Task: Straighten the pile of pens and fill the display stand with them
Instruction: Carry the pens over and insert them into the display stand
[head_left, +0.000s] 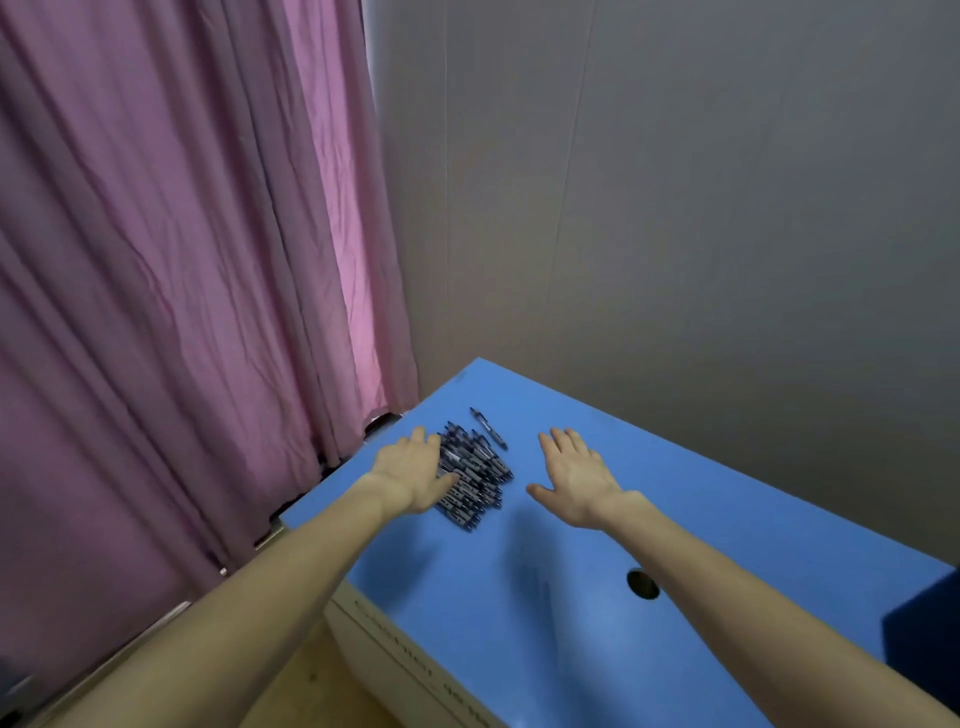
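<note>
Lying just below the centre of the frame, one pile of pens (475, 475) rests on the blue surface (701, 525); the pens are dark-bodied with pale bands, mostly aligned on one diagonal, and too many and too overlapped to count. One single pen (488, 428) lies apart from the pile, just beyond its upper right edge, on a similar diagonal.

Two bare hands reach in from the lower edge. The left hand (410, 473) lies palm-down against the left side of the pile, its fingers (429, 435) held straight and close together along the pens and its thumb resting on top of them; whether the fingertips press the surface cannot be told. The right hand (574, 475) is palm-down to the right of the pile, clear of it, with fingers (558, 439) extended and slightly spread and the thumb pointing left toward the pens; it holds nothing, and whether it touches the surface or is above it cannot be told.

One round dark hole (642, 584) is cut in the surface at lower right, beside the right forearm. A white side panel (395, 660) with blurred lettering shows below the near edge of the surface. One pink curtain (182, 260) fills the left half of the frame, and a grey wall (701, 182) fills the upper right.
</note>
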